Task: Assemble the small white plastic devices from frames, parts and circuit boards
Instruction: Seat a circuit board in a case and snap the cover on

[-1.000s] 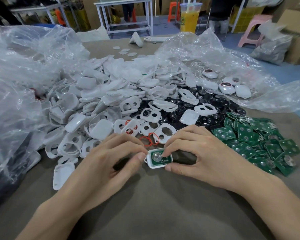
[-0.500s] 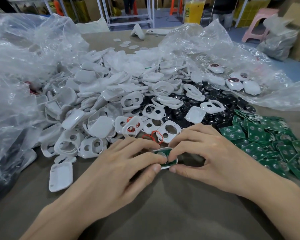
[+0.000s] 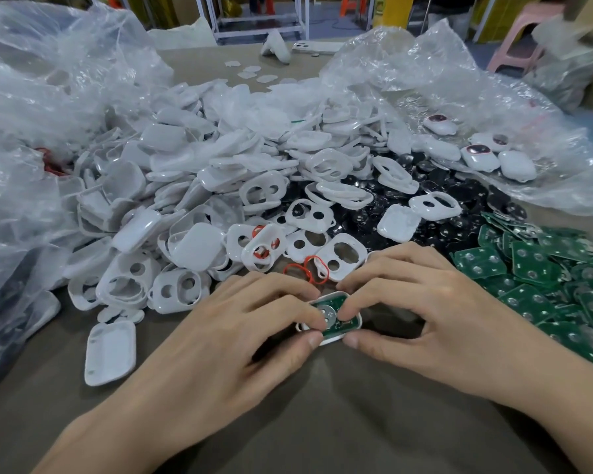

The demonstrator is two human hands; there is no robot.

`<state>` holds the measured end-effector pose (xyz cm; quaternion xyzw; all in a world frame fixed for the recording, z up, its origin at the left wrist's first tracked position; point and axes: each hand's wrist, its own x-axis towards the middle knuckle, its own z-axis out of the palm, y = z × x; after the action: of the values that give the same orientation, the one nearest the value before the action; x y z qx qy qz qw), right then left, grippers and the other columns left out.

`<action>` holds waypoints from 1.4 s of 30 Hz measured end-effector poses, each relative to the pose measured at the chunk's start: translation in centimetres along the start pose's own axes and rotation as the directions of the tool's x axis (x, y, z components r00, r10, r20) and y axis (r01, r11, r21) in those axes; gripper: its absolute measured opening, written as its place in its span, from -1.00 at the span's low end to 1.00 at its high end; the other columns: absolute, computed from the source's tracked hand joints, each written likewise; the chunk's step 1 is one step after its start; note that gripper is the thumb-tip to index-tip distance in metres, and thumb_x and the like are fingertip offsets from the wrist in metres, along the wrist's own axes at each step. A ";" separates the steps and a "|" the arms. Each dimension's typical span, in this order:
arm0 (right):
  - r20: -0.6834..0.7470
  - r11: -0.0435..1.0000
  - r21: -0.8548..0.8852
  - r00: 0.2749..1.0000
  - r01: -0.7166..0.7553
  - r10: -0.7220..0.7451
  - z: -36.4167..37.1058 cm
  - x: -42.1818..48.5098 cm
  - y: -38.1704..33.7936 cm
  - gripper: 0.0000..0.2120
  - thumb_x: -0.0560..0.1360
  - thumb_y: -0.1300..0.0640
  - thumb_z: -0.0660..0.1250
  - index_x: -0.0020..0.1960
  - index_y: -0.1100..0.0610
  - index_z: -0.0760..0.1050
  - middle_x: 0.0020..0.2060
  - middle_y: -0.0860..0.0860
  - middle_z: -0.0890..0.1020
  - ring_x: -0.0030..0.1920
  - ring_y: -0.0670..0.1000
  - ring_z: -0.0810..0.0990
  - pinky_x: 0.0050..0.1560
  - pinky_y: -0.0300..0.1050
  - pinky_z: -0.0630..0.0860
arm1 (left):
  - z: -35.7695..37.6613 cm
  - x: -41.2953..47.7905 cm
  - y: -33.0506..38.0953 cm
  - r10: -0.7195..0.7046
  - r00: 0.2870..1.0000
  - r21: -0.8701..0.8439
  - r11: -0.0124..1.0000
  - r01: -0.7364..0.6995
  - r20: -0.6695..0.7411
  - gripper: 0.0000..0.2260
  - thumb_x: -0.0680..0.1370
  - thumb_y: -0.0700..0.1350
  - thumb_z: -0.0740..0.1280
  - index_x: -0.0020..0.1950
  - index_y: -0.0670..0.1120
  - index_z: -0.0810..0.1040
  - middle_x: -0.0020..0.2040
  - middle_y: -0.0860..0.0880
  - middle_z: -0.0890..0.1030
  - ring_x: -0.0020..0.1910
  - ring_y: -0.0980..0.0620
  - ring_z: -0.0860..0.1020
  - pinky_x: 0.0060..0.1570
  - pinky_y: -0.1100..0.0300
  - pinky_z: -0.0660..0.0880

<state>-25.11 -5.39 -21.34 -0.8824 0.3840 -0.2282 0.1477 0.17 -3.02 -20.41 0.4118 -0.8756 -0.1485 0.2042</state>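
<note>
left hand: pinches white frame, near table edge
right hand: pinches same frame; green board seated inside
behind: white frame pile, red rings, black discs
right: loose circuit boards
left: clear bags

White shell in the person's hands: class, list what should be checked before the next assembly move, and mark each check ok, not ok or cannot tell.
1. Left hand and right hand both pinch the white shell: ok.
2. Green circuit board lies inside the shell: ok.
3. Board pressed fully flat: cannot tell, fingertips cover its edges.
4. Round metal disc faces up: ok.
5. White frames lie just beyond the hands: ok.
</note>
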 end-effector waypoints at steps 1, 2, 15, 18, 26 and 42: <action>-0.001 1.000 0.003 1.000 0.001 -0.001 0.1 0.1 0.0 -0.83 0.50 -0.23 0.35 0.04 -0.21 0.59 0.09 -0.31 0.58 0.25 -0.15 0.45 0.28 -0.04 0.41 | 0.1 0.0 -0.1 0.004 1.000 0.005 1.000 -0.004 0.003 -0.84 0.67 0.11 0.23 0.15 0.17 0.58 0.24 0.26 0.51 0.23 0.22 0.51 0.18 0.22 0.41; -0.003 1.000 0.004 1.000 0.003 -0.003 0.1 0.1 0.0 -0.83 0.50 -0.22 0.35 0.03 -0.21 0.60 0.09 -0.30 0.58 0.24 -0.16 0.45 0.28 -0.02 0.42 | 0.1 0.0 -0.1 0.007 1.000 0.005 1.000 -0.007 -0.001 -0.83 0.67 0.11 0.22 0.15 0.17 0.58 0.25 0.26 0.51 0.23 0.22 0.51 0.18 0.21 0.41; -0.014 1.000 -0.017 1.000 -0.005 0.005 0.2 0.1 -0.2 -0.80 0.49 -0.26 0.34 0.01 -0.21 0.62 0.02 -0.26 0.56 0.13 -0.11 0.47 0.21 -0.04 0.46 | 1.4 -1.2 1.6 -0.074 0.993 -0.016 0.997 0.073 -0.088 -0.75 0.65 0.08 0.20 0.18 0.09 0.64 0.29 0.18 0.52 0.26 0.14 0.50 0.19 0.14 0.43; -0.022 1.000 -0.023 1.000 -0.002 0.001 0.2 0.1 -0.2 -0.81 0.50 -0.26 0.34 0.01 -0.21 0.62 0.02 -0.25 0.56 0.12 -0.09 0.48 0.19 -0.04 0.46 | 2.1 -1.0 2.1 -0.125 0.988 -0.045 0.992 0.122 -0.085 -0.78 0.60 0.13 0.21 0.14 0.12 0.59 0.27 0.23 0.47 0.29 0.15 0.45 0.23 0.18 0.36; -0.016 1.000 -0.022 1.000 -0.009 0.008 0.2 0.0 -0.3 -0.80 0.48 -0.27 0.34 0.00 -0.21 0.63 0.03 -0.25 0.55 0.11 -0.10 0.47 0.18 -0.04 0.46 | 1.4 -0.9 1.9 -0.264 0.952 -0.275 0.937 0.215 -0.154 -0.87 0.61 0.10 0.22 0.12 0.19 0.52 0.21 0.23 0.55 0.27 0.12 0.52 0.17 0.37 0.38; 0.015 1.000 0.025 1.000 0.005 -0.005 0.1 0.2 -0.1 -0.83 0.50 -0.18 0.38 -0.07 -0.12 0.66 0.11 -0.22 0.59 0.14 -0.07 0.53 0.22 -0.08 0.45 | 0.3 -0.1 0.7 0.036 0.999 0.041 0.999 -0.035 -0.023 -0.75 0.69 0.05 0.21 0.20 0.07 0.65 0.23 0.19 0.54 0.21 0.15 0.51 0.18 0.17 0.44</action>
<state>-24.85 -5.51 -21.35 -0.8831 0.3780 -0.2268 0.1608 -0.35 -2.44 -20.35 0.4021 -0.8832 -0.1220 0.2085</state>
